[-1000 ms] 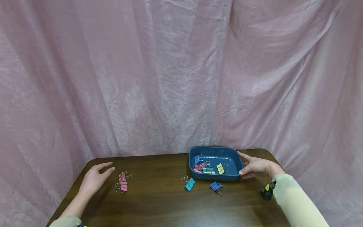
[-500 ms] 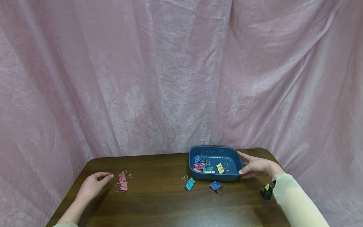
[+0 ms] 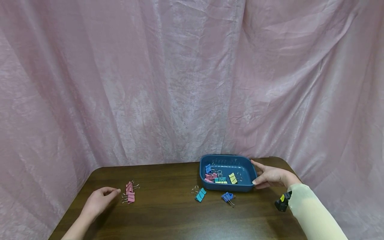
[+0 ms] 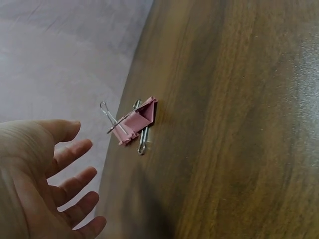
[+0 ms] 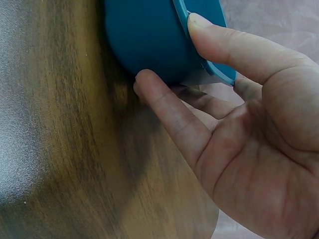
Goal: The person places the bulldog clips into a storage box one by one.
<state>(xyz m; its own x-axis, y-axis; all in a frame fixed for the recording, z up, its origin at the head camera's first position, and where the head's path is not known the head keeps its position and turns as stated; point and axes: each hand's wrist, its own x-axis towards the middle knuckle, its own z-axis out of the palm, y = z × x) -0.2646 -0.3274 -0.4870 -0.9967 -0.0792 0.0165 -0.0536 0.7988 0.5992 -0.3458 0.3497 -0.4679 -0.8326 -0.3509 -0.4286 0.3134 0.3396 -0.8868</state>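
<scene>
Two pink binder clips (image 3: 130, 192) lie close together on the left of the table. My left hand (image 3: 99, 201) is just left of them, its fingers apart and bent slightly, holding nothing. The left wrist view shows a gap between its fingertips and the pink clips (image 4: 133, 121). My right hand (image 3: 271, 176) grips the right end of a blue tray (image 3: 226, 187). In the right wrist view, the thumb is on the tray's rim (image 5: 183, 17), and other fingers reach around its side and underneath. Several pink, blue, teal and yellow binder clips are in the tray.
A teal binder clip (image 3: 200, 194) and a blue binder clip (image 3: 228, 196) lie on the wooden table (image 3: 168, 216) in front of the tray. A pink curtain (image 3: 180, 83) hangs behind the table's back edge.
My left hand has lowered towards the table beside the pink clips, and its thumb and index finger have come closer together. The right hand and tray have stayed put.
</scene>
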